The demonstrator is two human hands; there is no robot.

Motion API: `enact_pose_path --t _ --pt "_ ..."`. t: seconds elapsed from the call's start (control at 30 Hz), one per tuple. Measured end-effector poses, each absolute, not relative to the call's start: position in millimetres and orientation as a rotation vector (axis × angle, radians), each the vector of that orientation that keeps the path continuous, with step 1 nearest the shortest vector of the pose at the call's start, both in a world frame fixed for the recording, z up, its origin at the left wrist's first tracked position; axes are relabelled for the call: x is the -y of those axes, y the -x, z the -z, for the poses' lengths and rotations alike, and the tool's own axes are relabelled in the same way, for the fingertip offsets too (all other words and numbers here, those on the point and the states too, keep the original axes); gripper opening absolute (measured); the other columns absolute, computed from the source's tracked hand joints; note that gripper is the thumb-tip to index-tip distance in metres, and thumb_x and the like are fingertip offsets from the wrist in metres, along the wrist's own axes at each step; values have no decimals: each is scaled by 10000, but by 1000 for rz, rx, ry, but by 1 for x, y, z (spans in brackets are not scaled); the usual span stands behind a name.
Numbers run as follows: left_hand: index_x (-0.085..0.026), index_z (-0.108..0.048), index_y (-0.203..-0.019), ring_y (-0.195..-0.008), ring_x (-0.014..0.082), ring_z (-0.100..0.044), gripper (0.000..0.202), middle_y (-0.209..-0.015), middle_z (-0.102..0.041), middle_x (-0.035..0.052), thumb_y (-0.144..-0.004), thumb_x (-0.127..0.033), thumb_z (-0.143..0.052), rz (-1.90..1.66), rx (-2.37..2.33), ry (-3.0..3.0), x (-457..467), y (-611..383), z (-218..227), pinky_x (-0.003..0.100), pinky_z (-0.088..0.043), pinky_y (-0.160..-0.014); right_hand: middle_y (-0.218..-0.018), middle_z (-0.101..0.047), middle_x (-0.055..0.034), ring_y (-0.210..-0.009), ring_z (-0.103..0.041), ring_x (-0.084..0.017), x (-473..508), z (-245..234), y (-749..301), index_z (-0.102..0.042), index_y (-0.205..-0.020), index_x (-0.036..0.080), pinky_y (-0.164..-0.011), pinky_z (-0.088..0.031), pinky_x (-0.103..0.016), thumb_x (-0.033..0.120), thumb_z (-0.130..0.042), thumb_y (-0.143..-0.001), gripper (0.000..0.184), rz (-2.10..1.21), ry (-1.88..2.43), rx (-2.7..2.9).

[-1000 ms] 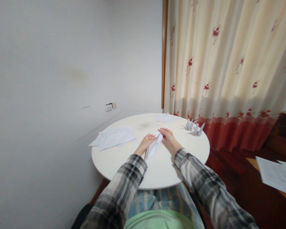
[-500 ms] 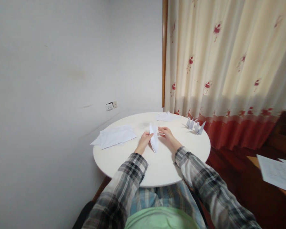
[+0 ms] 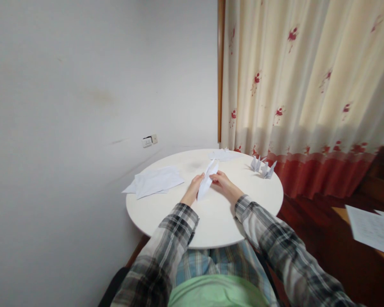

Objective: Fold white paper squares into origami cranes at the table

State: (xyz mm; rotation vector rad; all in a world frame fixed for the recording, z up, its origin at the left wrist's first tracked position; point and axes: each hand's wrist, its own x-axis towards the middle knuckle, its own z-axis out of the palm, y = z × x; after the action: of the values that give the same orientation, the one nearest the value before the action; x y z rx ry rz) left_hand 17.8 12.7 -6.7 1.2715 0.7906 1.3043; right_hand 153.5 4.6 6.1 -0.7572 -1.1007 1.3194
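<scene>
A long, narrow piece of folded white paper (image 3: 205,185) is held up over the round white table (image 3: 211,230), tilted with its upper tip to the right. My left hand (image 3: 194,187) is closed on its left side, the fingers partly hidden behind the paper. On the opposite side, my right hand (image 3: 222,182) grips the right edge with thumb and fingers. Folded paper cranes (image 3: 267,170) stand near the table's right edge, away from both hands.
Loose white sheets (image 3: 158,182) lie at the table's left, one corner sticking out past the edge. More paper pieces (image 3: 224,155) are at the far side. To the right, written sheets (image 3: 371,228) rest on a wooden surface. A wall borders the left; a curtain (image 3: 307,106) hangs behind.
My right hand, apart from the folded paper before, has moved left and taken hold of it. The paper has turned so that its upper tip leans right.
</scene>
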Motion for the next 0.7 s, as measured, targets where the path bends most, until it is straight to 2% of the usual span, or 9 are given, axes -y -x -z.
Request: enact_pose_path --t 0.17,0.3,0.37,0.53,0.7 --pt "-145 -570 -729 -572 116 -523 316 -650 -600 7 -616 -423 -670 -1397 -994 -1285 -12 -15 6 226 -364 -538 -696 -621 16 -663 -555 -117 -5 -6 -154 -600 -722 186 -677 -432 -257 193 -629 -539 186 -1359 753 1136" --pt "-168 -581 -862 -613 137 -569 271 -698 -644 16 -636 -300 -648 -1411 -989 -1346 -6 -14 2 229 -397 -550 -686 -610 28 -656 -541 -108 -4 -6 -153 -595 -737 196 -666 -424 -244 200 -610 -538 200 -1356 770 1150" --pt "-156 -601 -856 -671 147 -588 257 -747 -664 36 -633 -276 -641 -1399 -931 -1394 -5 -15 0 243 -425 -608 -668 -598 33 -642 -531 -104 -4 -7 -153 -588 -726 194 -661 -423 -242 196 -601 -529 198 -1327 772 1138" --pt "-139 -665 -822 -841 183 -596 246 -903 -684 70 -649 -312 -637 -1355 -872 -1459 -6 -17 0 295 -424 -800 -600 -550 47 -616 -504 -100 -2 -9 -154 -566 -663 190 -648 -420 -242 180 -595 -510 156 -1291 777 1096" --pt "-135 -690 -886 -918 224 -587 348 -934 -686 83 -646 -385 -660 -1283 -836 -1454 -8 -17 5 329 -415 -842 -620 -566 40 -632 -511 -108 -3 -8 -156 -570 -671 195 -653 -425 -250 177 -587 -517 156 -1290 744 1079"
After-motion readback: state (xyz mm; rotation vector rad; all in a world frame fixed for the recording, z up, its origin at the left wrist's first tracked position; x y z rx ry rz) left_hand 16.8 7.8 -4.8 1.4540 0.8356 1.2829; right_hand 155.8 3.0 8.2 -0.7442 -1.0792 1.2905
